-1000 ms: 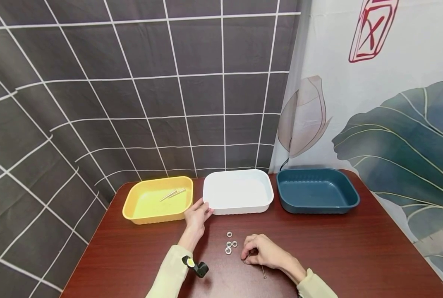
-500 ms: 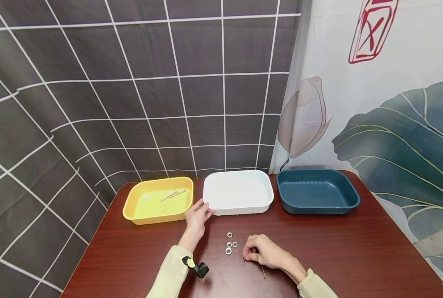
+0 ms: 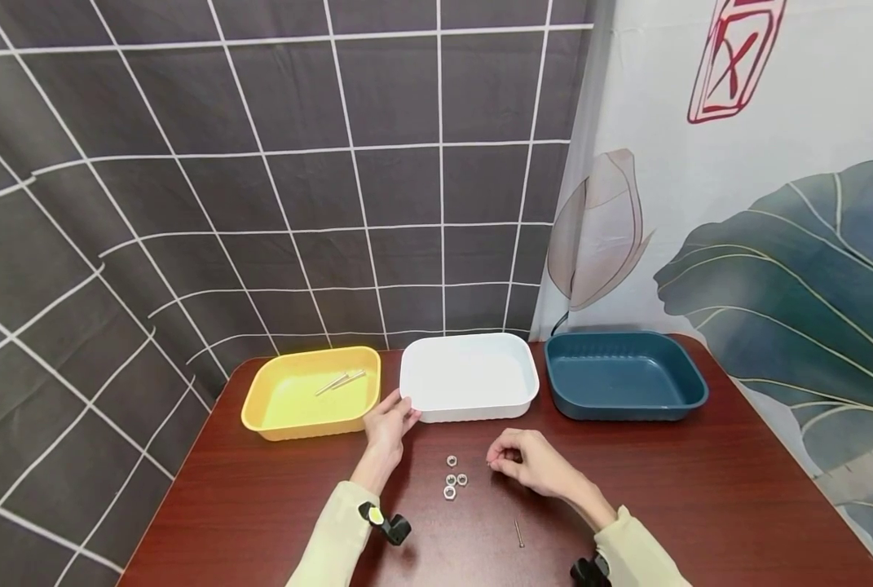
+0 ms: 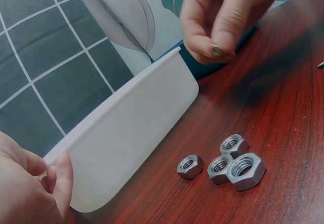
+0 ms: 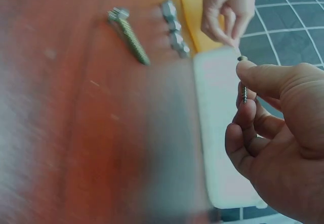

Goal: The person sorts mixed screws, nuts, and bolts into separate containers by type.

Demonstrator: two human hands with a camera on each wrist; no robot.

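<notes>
My left hand (image 3: pixel 386 425) holds the near left corner of the white tray (image 3: pixel 473 414), its fingers and thumb at the rim in the left wrist view. Raised above the table, my right hand (image 3: pixel 535 463) pinches a small screw (image 5: pixel 244 93) between thumb and fingers; the screw's head (image 4: pixel 216 50) shows in the left wrist view. Another screw (image 3: pixel 519 534) lies on the table below the right hand. Several steel hex nuts (image 4: pixel 246 172) sit grouped on the table between the two hands.
To the left stands a yellow tray (image 3: pixel 260 420) with long thin metal pieces (image 3: pixel 341 382) in it. A dark blue tray (image 3: pixel 627 408) stands at the right. All three trays line the back of the brown table (image 3: pixel 297 489), before a gridded curtain (image 3: pixel 399 187).
My right hand has picked a screw up off the table and moved forward, toward the white tray. The other screw stays where it lay. My left hand has not moved.
</notes>
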